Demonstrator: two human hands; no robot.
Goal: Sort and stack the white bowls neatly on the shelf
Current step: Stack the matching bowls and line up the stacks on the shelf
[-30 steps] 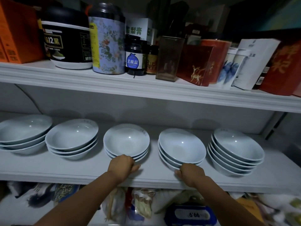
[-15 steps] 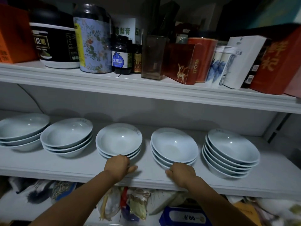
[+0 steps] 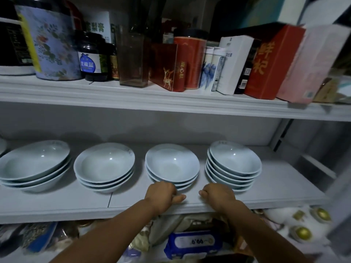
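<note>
White bowls (image 3: 104, 166) lined up in neat stacks along the middle shelf (image 3: 284, 188), rims up. Left hand (image 3: 161, 196) down at the front foot of a three-bowl stack (image 3: 171, 164), fingers curled under, thumb poking out to the right; up against the lowest bowls, but clamped on one or not, impossible to tell. Right hand (image 3: 218, 194) just beside, low in front of the taller stack (image 3: 234, 164), fingers tucked together, nothing visible in them. Up top, upper shelf (image 3: 133, 99) crammed: floral tin (image 3: 51, 44), red box (image 3: 273, 63). Below, blue packet (image 3: 193, 243).

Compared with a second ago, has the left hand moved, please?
Yes. The left hand has shifted right, from the middle bowl stack to the next stack along the shelf.
</note>
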